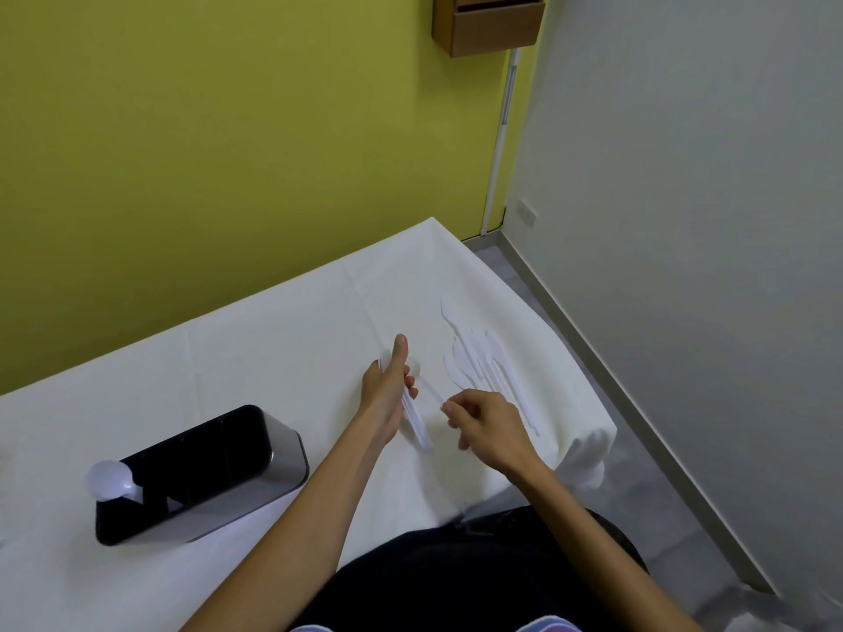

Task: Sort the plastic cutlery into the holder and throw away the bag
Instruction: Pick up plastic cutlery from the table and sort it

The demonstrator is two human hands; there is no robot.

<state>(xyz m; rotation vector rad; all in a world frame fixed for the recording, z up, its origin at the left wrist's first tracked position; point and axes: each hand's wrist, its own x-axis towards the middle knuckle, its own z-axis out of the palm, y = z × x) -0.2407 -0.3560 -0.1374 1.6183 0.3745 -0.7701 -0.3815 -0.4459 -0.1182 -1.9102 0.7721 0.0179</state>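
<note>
On the right half of the white-covered surface (273, 339), both hands work just above the cloth. The left hand (385, 394) grips a stack (417, 424) of white cutlery, thumb stretched along the top and fingers (410, 383) curled round the far side. The handles stick out below the palm toward the person. Holding the stack this way likely lines up like pieces so they can go into the holder in one trip.

The right hand (488, 426) has its fingers (451, 410) drawn narrow, pinching the end of one thin piece (431, 392) that slants toward the stack. It looks like this piece is being added to the stack, though white on white makes it hard to say what kind it is.

Just beyond the right hand lies the loose pile (483, 367), knives and perhaps spoons fanned out near the surface's right edge. It is within easy reach for picking one at a time.

The holder (287, 467), black inside with a steel wall, stands well apart at the left. One spoon (109, 478) is already in its near compartment, bowl up. The other compartments look dark, and their contents cannot be made out.

Most of the sorting seems to remain. No bag is visible, so where it lies cannot be told.
</note>
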